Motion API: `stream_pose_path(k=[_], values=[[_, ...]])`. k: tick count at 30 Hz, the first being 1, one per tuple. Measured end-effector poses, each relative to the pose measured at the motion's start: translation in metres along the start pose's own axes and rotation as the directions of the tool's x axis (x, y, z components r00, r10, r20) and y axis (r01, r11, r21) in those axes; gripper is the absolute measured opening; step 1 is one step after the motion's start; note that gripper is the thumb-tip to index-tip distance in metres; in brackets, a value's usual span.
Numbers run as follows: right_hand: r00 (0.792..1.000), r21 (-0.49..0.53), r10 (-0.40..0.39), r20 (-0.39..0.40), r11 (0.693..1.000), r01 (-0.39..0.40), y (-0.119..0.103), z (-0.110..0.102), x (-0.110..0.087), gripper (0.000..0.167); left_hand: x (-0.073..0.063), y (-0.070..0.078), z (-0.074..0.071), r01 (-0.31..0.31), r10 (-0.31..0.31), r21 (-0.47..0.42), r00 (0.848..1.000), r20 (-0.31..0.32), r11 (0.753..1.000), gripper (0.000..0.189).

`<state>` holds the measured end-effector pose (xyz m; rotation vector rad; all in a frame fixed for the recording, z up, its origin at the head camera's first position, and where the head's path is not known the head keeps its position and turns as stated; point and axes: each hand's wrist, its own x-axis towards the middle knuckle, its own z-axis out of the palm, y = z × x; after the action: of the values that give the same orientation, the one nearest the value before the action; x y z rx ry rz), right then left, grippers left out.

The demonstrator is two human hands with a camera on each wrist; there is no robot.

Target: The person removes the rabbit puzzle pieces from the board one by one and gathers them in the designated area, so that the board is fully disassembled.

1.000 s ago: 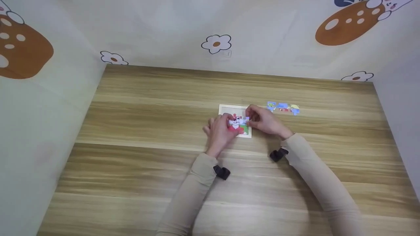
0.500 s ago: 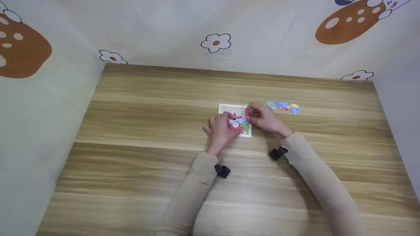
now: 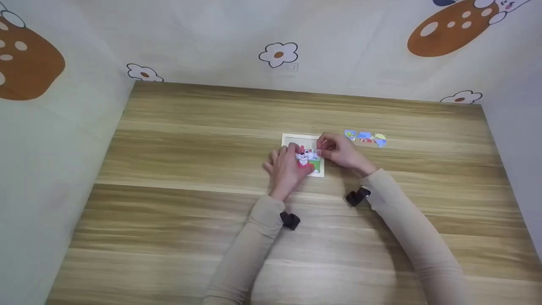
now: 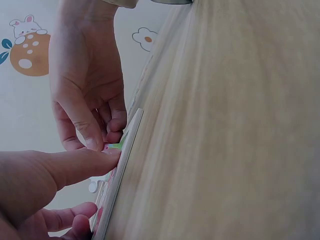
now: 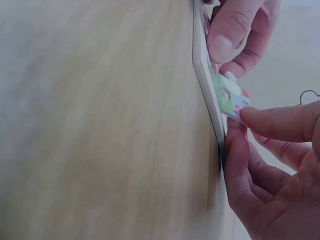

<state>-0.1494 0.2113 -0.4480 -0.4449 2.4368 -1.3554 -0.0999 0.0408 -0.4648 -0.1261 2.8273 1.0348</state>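
A small jigsaw puzzle in a pale wooden frame (image 3: 319, 175) lies on the table, its lower part filled with a red, white and green cartoon picture. My left hand (image 3: 286, 169) holds the puzzle from the left, thumb on the lower pieces and fingers curled at the left edge. At the frame's right side, my right hand (image 3: 342, 152) pinches a puzzle piece (image 5: 234, 97) between thumb and fingers. In the right wrist view this piece stands tilted against the inner side of the frame. Bare grey backing (image 3: 296, 141) shows along the top of the frame.
Several loose puzzle pieces (image 3: 365, 137), blue, yellow and red, lie in a row right of the frame, just beyond my right hand. The wooden table (image 3: 190, 161) meets a pale patterned wall (image 3: 211, 42) at the back. Side walls flank it.
My right hand has lowered the pinched piece slightly into the frame's right side. The left forearm has shifted a little to the right, with that hand still on the puzzle.
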Motion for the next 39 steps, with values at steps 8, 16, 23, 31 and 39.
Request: stream_pose_path(k=[8,16,23,31,39], values=[[0.998,0.091,0.057,0.019,0.994,-0.058,-0.015,-0.004,-0.002,0.014,-0.001,0.002,-0.002,0.006,-0.006,-0.008,1.000,0.007,1.000,0.046],[0.995,0.144,0.103,0.014,0.984,-0.104,0.004,-0.003,0.004,0.013,-0.001,0.003,-0.003,0.018,-0.018,-0.006,1.000,0.013,1.000,0.046],[0.985,0.270,0.170,0.027,0.948,-0.171,0.007,-0.005,0.004,0.012,-0.001,0.004,-0.004,0.021,-0.021,0.010,1.000,0.016,1.000,0.047],[0.982,0.315,0.187,-0.020,0.934,-0.171,0.012,-0.010,0.001,0.014,-0.001,0.004,-0.002,0.010,-0.010,-0.004,1.000,0.010,1.000,0.046],[0.985,0.234,0.159,-0.074,0.962,-0.138,0.012,-0.031,-0.014,0.019,-0.003,0.002,-0.002,-0.003,0.003,-0.008,1.000,0.004,1.000,0.044]])
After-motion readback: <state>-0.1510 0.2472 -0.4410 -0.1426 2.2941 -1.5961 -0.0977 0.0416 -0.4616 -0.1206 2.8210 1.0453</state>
